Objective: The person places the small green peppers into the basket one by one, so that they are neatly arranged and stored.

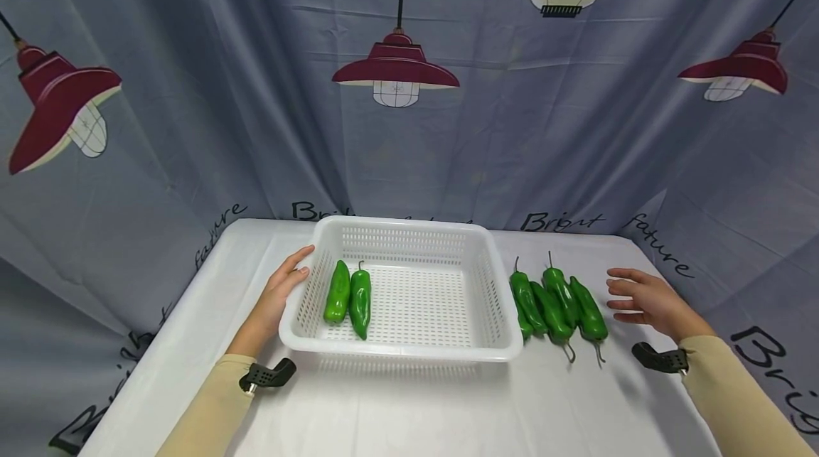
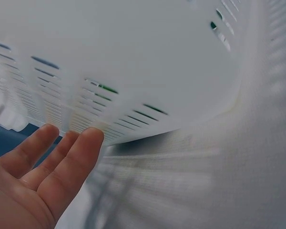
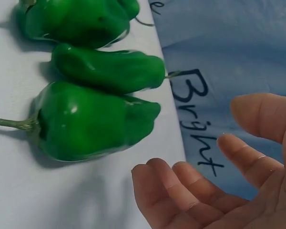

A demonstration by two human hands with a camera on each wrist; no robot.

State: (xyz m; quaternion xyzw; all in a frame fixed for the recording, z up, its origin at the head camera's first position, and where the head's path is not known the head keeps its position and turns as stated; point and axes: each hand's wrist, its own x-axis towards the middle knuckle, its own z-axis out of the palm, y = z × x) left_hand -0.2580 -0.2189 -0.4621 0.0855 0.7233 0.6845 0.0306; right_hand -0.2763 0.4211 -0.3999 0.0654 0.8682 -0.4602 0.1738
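Observation:
A white slotted basket [image 1: 495, 290] stands mid-table with two green peppers [image 1: 348, 293] lying in its left part. My left hand [image 1: 284, 286] is open, its straight fingers against the basket's left wall [image 2: 133, 81]; the fingers [image 2: 66, 162] show in the left wrist view. Several green peppers [image 1: 557, 297] lie in a row on the cloth right of the basket. My right hand [image 1: 643, 298] hovers open just right of them, holding nothing. The right wrist view shows the nearest pepper [image 3: 93, 119] a short way from my fingertips [image 3: 150, 174].
A white cloth covers the table [image 1: 416, 407]. A grey curtain [image 1: 409, 123] printed with lamps hangs behind and at both sides. Black wrist mounts [image 1: 269, 374] sit on both forearms. The table's edges run close to the curtain on the left and right.

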